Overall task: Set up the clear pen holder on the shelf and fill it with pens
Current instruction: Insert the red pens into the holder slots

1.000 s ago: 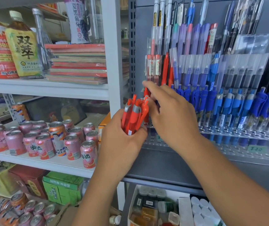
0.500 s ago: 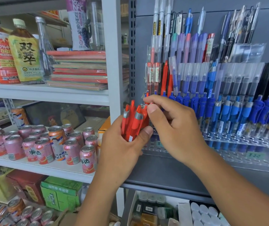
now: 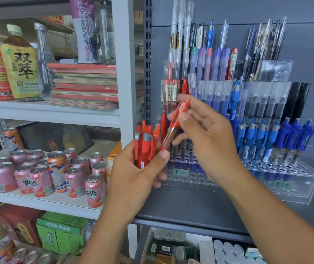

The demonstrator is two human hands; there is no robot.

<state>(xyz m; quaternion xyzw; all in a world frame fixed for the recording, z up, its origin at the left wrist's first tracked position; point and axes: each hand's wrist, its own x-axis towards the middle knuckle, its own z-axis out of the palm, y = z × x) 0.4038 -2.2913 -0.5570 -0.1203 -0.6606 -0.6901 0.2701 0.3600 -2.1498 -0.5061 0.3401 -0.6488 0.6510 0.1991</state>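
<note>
A clear tiered pen holder (image 3: pixel 302 180) stands on the dark grey shelf (image 3: pixel 190 204), with blue, black, purple and red pens filling most of its rows. My left hand (image 3: pixel 133 180) grips a bundle of red pens (image 3: pixel 145 143) upright in front of the holder's left end. My right hand (image 3: pixel 207 138) holds a single red pen (image 3: pixel 175 124) by its upper part, tilted, its tip still by the bundle. The holder's front left holes behind my hands look unfilled.
A white shelf post (image 3: pixel 122 73) divides the units. Left of it sit pink drink cans (image 3: pixel 38 174), stacked red notebooks (image 3: pixel 87 86) and bottles (image 3: pixel 19 61). Boxes of small containers (image 3: pixel 173 246) lie below the dark shelf.
My right hand has pulled one red pen up and out of the bundle, tilting it to the right. My left hand stays put with the rest.
</note>
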